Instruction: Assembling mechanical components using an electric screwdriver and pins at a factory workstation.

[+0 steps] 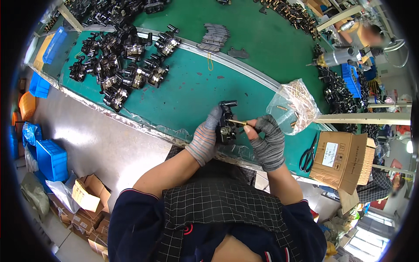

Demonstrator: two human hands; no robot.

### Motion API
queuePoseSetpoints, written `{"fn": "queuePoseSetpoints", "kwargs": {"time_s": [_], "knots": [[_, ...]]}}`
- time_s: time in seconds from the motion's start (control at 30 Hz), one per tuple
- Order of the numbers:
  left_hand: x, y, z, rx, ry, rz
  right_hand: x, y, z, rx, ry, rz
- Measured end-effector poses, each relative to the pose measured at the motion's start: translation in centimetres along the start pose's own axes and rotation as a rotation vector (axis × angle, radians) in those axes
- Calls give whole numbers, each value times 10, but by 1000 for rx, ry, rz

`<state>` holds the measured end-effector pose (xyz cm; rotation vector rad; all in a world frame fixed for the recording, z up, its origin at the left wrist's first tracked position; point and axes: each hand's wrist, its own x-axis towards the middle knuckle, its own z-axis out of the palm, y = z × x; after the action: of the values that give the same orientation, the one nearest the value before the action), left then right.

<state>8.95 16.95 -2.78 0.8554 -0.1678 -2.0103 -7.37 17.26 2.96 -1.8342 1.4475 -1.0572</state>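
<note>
My left hand [205, 139], in a striped knit glove, is closed round a black brake caliper [224, 131] over the near edge of the green bench. In my right hand [269, 146], gloved in grey with bare fingertips showing, a thin brass-coloured pin [240, 122] is pinched between thumb and finger. The pin points left, its tip at the caliper's side; how deep it sits cannot be seen. To the right of my right hand lies a clear plastic bag [286, 102] with many similar brass-coloured pins.
Several more calipers [109, 65] are heaped on the bench's left. Beyond a metal rail [244, 67] lie stacked dark brake pads [215, 37]. Black scissors [307, 157] and a cardboard box [338, 159] are at the right. A power driver [340, 56] hangs upper right, near another person [366, 35].
</note>
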Motion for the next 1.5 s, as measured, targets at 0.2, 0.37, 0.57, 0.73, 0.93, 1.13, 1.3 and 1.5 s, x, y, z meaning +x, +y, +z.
{"fn": "queuePoseSetpoints", "kwargs": {"time_s": [0.2,0.37,0.57,0.73,0.93,1.13,1.3,1.5], "knots": [[2,4,4,84,-111,35,12,-10,-7,-613,-47,-478],[-1,4,4,-6,-114,-41,2,-15,-14,-506,-13,-472],[8,9,8,-195,-141,-129,-10,-12,1,-139,39,-318],[14,5,7,-153,-129,-60,-8,4,4,-286,-39,-438],[17,17,6,-211,-112,-139,34,28,-26,-584,100,-705],[41,30,4,-163,-156,-167,184,52,-114,672,152,-93],[50,35,8,-164,-74,-128,164,13,-28,1001,-253,-155],[44,44,19,-130,-35,-132,125,-6,15,1254,-287,-213]]}}
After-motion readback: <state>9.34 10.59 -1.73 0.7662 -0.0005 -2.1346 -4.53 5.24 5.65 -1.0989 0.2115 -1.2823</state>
